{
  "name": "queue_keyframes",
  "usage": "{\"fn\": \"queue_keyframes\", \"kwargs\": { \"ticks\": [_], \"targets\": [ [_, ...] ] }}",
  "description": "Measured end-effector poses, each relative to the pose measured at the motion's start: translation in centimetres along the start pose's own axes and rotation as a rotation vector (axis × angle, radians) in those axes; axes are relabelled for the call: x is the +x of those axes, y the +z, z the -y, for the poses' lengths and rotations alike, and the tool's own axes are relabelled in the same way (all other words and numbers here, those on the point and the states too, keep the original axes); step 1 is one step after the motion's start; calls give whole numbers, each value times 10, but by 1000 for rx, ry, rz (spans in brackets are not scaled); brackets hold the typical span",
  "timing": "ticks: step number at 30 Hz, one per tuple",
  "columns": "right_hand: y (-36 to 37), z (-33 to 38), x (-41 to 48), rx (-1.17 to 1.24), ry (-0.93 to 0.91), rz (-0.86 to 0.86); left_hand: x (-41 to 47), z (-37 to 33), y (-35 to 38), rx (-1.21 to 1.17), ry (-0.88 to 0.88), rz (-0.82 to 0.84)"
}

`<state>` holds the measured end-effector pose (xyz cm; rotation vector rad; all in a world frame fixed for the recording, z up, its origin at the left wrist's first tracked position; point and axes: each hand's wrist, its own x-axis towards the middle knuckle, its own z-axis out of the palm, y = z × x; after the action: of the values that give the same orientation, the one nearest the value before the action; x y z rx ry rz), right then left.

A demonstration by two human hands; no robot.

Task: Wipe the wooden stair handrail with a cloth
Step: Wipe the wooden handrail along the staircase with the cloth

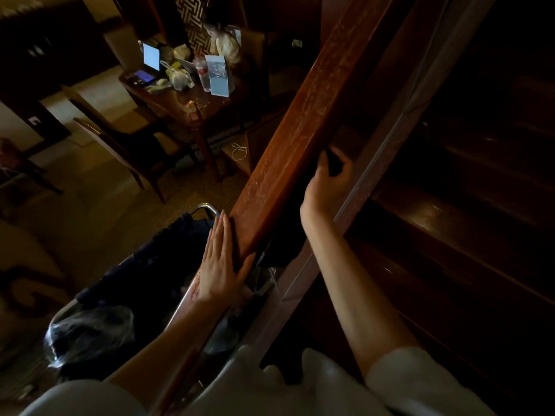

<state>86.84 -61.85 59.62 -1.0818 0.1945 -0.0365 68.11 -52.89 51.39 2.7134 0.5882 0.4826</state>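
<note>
plainly dusty: a red-brown rail between two hands

the wooden handrail (288, 151) runs on a slant from the lower left, near the person's chest, up to the top right. its broad top face is red-brown and speckled all along with pale dust and fine scuffs, and it looks matt rather than glossy. the side faces are darker and fall into shadow.

the left hand (219, 262) lies flat against the rail's left edge, low on the rail, with its fingers straight and close together pointing up the slope and the thumb spread across onto the top face. it holds nothing.

the right hand (324, 187) is higher up, on the rail's right side, with its fingers curled round a dark cloth (283, 244). the cloth sits against the shadowed side face and trails down below the wrist; its colour is hard to tell in the dim light. both forearms are bare, with pale sleeves pushed up.

right of the rail, dark polished stair treads (465, 211) show. left and below stand a table (180, 106) crowded with things, among them a water bottle (201, 73), a chair (120, 139), and a crumpled plastic bag (90, 334).
</note>
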Motion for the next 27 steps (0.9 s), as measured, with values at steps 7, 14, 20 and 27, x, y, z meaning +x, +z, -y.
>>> {"fn": "queue_keyframes", "kwargs": {
  "ticks": [7,14,20,27],
  "targets": [
    [-47,-100,-115,-194,320,78,2,1,-1,-8,3,20],
    [-7,-39,-21,-207,-92,66,2,4,1,-15,-17,14],
    [-19,-57,-42,-332,-149,111,4,1,2,11,-20,-6],
    [-14,-54,-39,-409,-208,101,3,-1,3,5,-29,3]
  ]
}}
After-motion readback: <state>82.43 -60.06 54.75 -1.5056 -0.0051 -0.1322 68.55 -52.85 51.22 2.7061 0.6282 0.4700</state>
